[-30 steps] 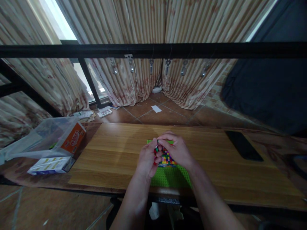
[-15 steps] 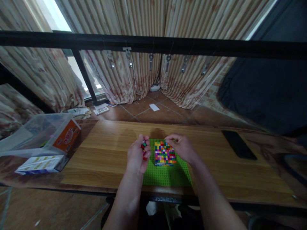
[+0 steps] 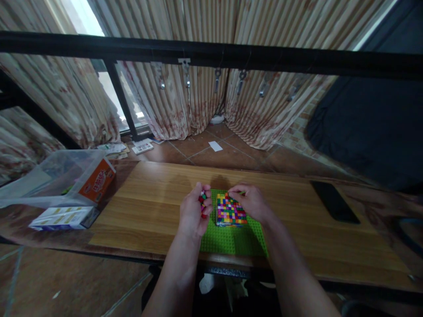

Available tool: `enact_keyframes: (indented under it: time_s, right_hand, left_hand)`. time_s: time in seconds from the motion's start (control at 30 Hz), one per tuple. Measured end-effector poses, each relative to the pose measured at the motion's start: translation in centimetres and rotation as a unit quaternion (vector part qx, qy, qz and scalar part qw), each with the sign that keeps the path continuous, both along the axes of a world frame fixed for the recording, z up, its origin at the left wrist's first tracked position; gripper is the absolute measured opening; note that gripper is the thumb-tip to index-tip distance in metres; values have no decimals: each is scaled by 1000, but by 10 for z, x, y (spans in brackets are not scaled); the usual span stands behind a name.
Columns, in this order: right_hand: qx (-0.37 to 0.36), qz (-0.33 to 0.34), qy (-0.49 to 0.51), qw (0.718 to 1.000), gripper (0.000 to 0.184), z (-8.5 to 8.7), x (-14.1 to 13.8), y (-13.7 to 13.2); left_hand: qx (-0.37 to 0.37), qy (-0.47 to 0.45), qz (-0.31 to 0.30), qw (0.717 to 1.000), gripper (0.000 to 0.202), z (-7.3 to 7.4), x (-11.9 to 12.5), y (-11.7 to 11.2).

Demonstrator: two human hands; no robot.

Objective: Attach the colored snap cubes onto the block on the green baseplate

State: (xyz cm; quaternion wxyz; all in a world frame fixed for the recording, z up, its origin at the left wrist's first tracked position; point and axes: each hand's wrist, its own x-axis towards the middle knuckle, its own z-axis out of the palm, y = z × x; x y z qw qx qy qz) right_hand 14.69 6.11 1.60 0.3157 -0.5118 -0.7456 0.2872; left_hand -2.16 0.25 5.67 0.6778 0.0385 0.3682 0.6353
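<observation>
A block of small multicoloured building bricks stands on a green studded baseplate. Left of it, my left hand is curled around several loose bricks, red, green and white among them. My right hand reaches over the block's far right corner. Its thumb and forefinger are pinched together at the far edge of the top layer. Whatever lies between those fingertips is too small to make out.
The baseplate lies on a wooden board. A black phone rests to the right. At the left are a clear plastic bin with an orange label and a white carton. A dark metal bar crosses beyond the board.
The whole view has shifted slightly. My right fingertips have moved a little left along the block's far edge. My left hand keeps its hold on the loose bricks.
</observation>
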Motion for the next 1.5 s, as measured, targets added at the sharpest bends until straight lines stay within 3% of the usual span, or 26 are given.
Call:
enact_keyframes:
  time_s: [0.57,0.93,1.03,1.17,1.33,1.5]
  right_hand:
    - [-11,30,-14,999,15,3,0,3]
    - [-39,48,24,998,22,-10,7,1]
    - [-18,13,63,998,26,-7,9,0]
    - [39,-35,132,990,23,10,4,-7]
    - [68,80,145,984,17,33,-12,-22]
    - [56,149,113,981,22,35,-21,-29]
  left_hand:
    - [-17,-21,-15,1000,33,1,4,0]
    - [-17,-35,-28,999,37,1,7,-2]
    - [-18,-38,-32,999,39,1,8,-1]
    - [-12,-40,-48,998,39,-1,11,-1]
    - [0,-28,-63,998,36,-4,15,0]
    - [-20,-27,-40,999,29,-6,17,0]
